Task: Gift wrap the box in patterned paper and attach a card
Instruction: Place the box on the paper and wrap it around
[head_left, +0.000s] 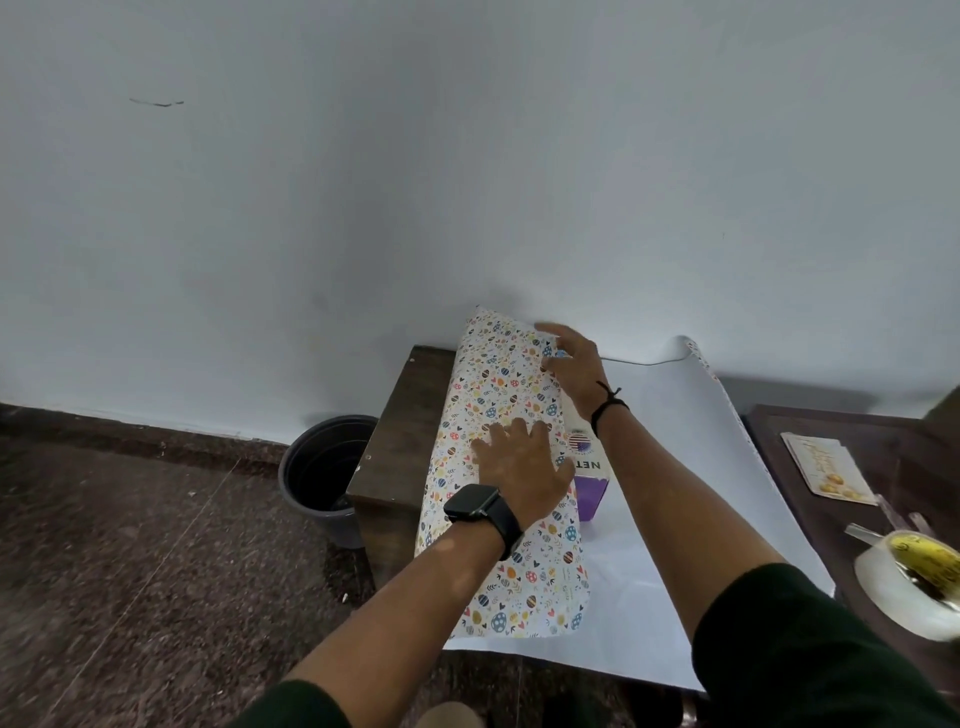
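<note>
Patterned paper (498, 426), printed with small eggs and hearts, had been folded over from the left across the box (589, 475), whose purple end and white printed face showed only at the flap's right edge. The box lay on the sheet's white underside, its long axis running away from the person toward the wall, on the dark wooden worktop (400, 415). The flap was pressed flat by the left hand (519, 462), fingers straight and spread over the near part of the box, nothing being gripped. The right hand (571, 358) was laid on the flap's far end, fingers loosely extended; whether the paper edge was pinched there could not be told. The free half of the sheet stretched away to the right, its far edge curling up near the wall. That half, it was judged, would have to be drawn leftward over the box, and the right hand lay nearer to it. A card (826, 467) and a tape roll (914, 582) lay on a second dark surface well to the right.
</note>
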